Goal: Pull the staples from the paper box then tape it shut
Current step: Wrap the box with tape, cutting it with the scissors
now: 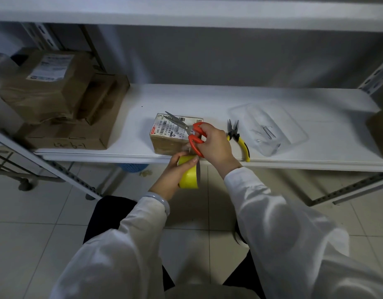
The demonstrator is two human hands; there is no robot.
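Item 1. Paper box [164, 144]: small, brown, printed label on top. It stands at the near edge of the white shelf [208, 98], square to the seated person and within reach of both hands. No staples can be made out on it at this size.

Item 2. Tape roll [188, 180]: yellow, gripped by the left hand [175, 171], fingers wrapped over the rim. It is held just below the shelf edge, directly in front of the box's near face, probably so a strip can run up onto the box. Whether a strip is drawn out cannot be told.

Item 3. Scissors [187, 128]: orange handles, blades parted and pointing far-left over the box top. The right hand [216, 143] holds them with fingers through the loops, above the roll, likely ready to cut the tape.

Item 4. Pliers [238, 138]: yellow grips, lying on the shelf just right of the box, untouched. Judged finished with, so the staple stage looks done.

Item 5. Clear tray [298, 137]: right of the pliers, holding a few thin metal pieces [267, 132], apparently the pulled staples, kept together away from the work.

Item 6. Stacked cartons [56, 98]: far left of the shelf, well apart from the work.

Stage, as judged: taping, with the cut pending.
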